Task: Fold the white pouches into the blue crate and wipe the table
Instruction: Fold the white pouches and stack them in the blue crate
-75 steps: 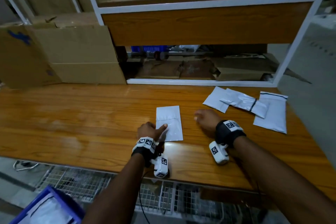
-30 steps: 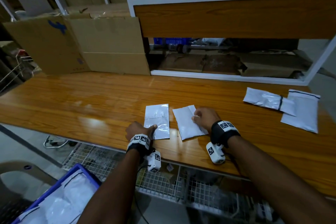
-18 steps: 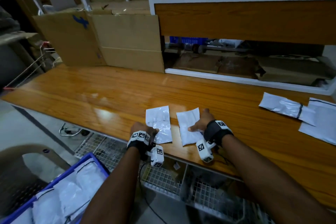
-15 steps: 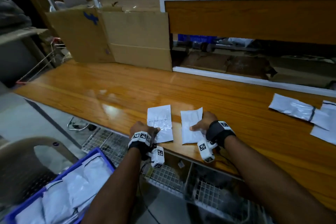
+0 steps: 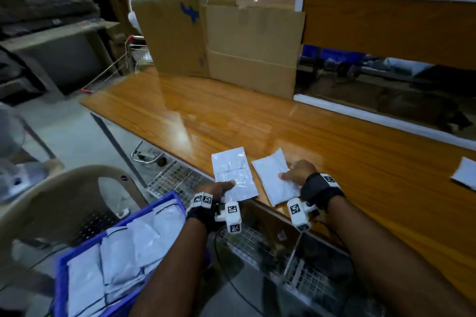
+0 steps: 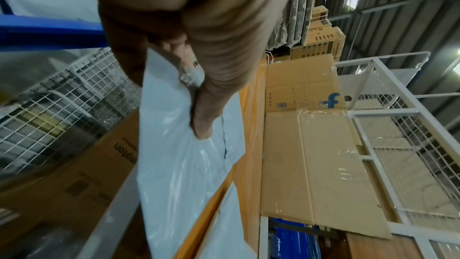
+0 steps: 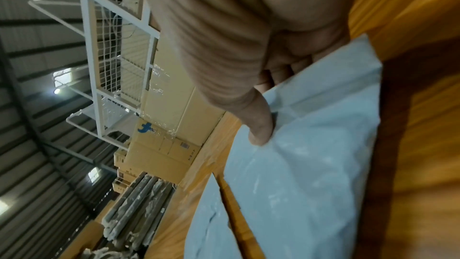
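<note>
I have a folded white pouch in each hand, both lying at the near edge of the table [image 5: 322, 141] so that I can slide them off the edge instead of picking flat plastic up from a slick top. My left hand [image 5: 219, 189] pinches the left pouch [image 5: 233, 175] at its near end, thumb on top and fingers [image 6: 171, 46] curled underneath; that end already hangs past the table edge, which is what gives my fingers room to get under it. My right hand [image 5: 298, 171] grips the right pouch [image 5: 273, 177] along its right side, thumb pressing on top with the fingers tucked beneath, and this pouch also reaches the near edge. The two lie side by side, just apart, not overlapping. The blue crate [image 5: 61, 265] sits low to my left, below table height, and is already well filled with white pouches, so I judge the left one goes in first, being the closer. Between the table edge and the crate there is only the wire mesh rack [image 5: 175, 177] under the table, and a beige plastic chair [image 5: 64, 188] stands just behind the crate; neither looks to block a short swing down. One more loose pouch [image 5: 463, 174] shows at the far right of the table, and cardboard boxes [image 5: 219, 38] stand along the far edge. I can see no cloth for wiping.
</note>
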Tool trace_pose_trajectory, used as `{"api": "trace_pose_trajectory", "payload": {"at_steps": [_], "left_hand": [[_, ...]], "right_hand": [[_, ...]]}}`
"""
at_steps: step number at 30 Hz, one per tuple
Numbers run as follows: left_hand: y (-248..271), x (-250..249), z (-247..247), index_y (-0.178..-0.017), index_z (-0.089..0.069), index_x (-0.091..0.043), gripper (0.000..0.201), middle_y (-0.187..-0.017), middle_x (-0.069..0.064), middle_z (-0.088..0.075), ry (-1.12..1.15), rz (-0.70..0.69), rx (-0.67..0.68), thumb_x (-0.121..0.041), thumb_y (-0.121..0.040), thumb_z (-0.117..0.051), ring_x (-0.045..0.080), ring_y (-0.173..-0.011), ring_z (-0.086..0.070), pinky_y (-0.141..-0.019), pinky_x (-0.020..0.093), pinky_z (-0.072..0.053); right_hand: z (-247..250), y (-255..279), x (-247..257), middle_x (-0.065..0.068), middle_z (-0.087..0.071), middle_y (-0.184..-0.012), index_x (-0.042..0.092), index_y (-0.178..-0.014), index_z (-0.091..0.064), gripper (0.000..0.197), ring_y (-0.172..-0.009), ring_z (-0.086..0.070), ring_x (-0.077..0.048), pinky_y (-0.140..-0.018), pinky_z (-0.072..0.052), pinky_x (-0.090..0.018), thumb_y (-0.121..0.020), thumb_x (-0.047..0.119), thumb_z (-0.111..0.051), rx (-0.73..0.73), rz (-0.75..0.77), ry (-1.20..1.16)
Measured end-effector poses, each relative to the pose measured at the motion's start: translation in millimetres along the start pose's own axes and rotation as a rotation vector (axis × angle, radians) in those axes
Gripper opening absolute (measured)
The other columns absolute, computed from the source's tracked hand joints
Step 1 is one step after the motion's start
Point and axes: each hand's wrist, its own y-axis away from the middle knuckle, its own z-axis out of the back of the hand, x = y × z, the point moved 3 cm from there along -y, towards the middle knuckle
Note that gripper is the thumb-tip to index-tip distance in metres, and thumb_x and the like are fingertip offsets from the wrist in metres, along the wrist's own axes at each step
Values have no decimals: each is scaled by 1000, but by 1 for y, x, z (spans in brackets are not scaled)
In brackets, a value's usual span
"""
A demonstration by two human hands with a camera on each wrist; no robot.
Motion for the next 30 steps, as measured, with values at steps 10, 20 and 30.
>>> {"api": "trace_pose_trajectory", "payload": {"at_steps": [10,20,30], "left_hand": [[121,3,102,-100,-73,-17,31,-107,10,-73,48,-50,-219,-46,-89,-69,27,-96,-69,-88,40,-54],[173,162,253,-120,-66,-6,65,-119,11,-67,5,207,-492,-57,-81,-66,28,-113,-62,-90,25,-46],[160,311,360,-113,-69,4,29,-103,16,-67,75,357,-668,-19,-94,-66,27,-99,-64,-75,23,-37]], "right_hand": [[-79,23,111,-1,-65,-95,9,-102,-69,29,-87,-61,-20,-72,-43,-29,-82,28,-78,27,213,-145],[-283,68,227,-11,-73,-106,4,-104,-72,36,-94,-67,-28,-68,-45,-28,-86,35,-72,346,405,60],[-480,78,234,-17,-60,-132,5,-126,-61,45,-120,-55,-34,-94,-44,-34,-93,35,-61,566,346,211]]}}
